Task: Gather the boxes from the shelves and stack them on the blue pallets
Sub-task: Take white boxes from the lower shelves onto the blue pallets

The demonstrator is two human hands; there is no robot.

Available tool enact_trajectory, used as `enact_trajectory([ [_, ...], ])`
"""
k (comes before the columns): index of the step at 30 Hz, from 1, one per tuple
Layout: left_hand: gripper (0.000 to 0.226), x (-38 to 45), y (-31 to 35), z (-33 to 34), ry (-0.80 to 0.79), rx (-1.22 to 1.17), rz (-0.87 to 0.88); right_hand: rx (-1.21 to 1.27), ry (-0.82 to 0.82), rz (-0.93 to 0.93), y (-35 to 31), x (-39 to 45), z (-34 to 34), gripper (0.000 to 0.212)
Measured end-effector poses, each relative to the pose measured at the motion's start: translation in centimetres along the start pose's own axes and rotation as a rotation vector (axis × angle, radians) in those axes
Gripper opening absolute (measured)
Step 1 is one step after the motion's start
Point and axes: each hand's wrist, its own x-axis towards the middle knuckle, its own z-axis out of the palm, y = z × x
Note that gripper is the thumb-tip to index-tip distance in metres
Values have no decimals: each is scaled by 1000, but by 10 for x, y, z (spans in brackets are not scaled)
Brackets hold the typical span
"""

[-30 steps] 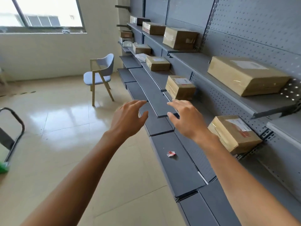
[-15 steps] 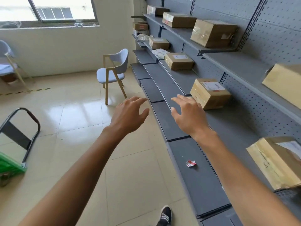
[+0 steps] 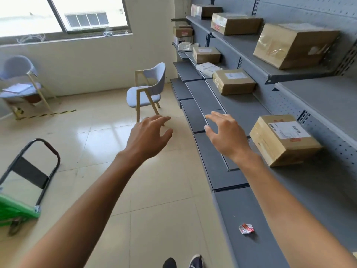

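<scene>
Boxes [image 3: 284,139] on shelves [image 3: 241,111], hands [image 3: 148,136] empty.

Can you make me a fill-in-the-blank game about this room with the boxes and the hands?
1. Both the left hand and the right hand are holding ____.
2. The nearest box has a white ____ stuck on its top.
3. The seat of the nearest chair is coloured ____.
4. The crumpled scrap lies on the lowest ____, below the right arm.

Missing words: nothing; label; blue; shelf
</scene>
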Motion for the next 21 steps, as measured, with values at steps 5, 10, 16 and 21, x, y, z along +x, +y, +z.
enact_trajectory([
  [5, 43, 56, -13, 19, 1, -29, -29, 29, -64, -18, 14, 54, 19, 40],
  [10, 44, 113, -38, 43, -15, -31, -51, 60, -121, -17, 22, 105, 52, 39],
  [16, 44, 201, -92, 58, 6, -69, -64, 62, -84, -51, 12, 212, 86, 38],
  [21, 45, 281, -147, 59, 12, -87, -60, 52, -80, -42, 5, 300, 114, 39],
])
